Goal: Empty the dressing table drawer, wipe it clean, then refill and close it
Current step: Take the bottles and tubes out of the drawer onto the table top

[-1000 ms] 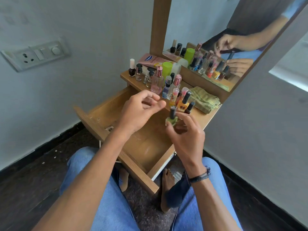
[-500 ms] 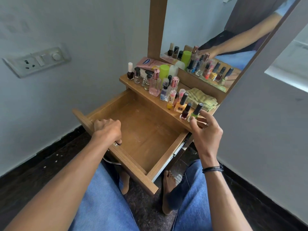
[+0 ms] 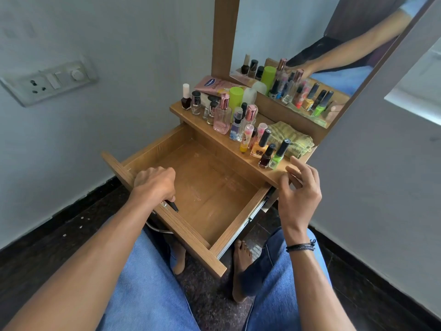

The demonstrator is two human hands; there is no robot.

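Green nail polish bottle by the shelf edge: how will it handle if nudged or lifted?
Likely tippy: the green nail polish bottle is tall, long-capped, small-based. It stands by the shelf edge beside a dark bottle, so a push could topple both. Looks glassy: probably slippery, breakable.

Centre frame, the left hand [image 3: 154, 185] grips the front edge of the open drawer [image 3: 214, 187]; the right hand [image 3: 299, 194] hovers loose-fingered just below a green polish bottle [image 3: 278, 156].

bottles [image 3: 238, 125] on shelf [image 3: 281, 174], behind drawer [image 3: 210, 187]
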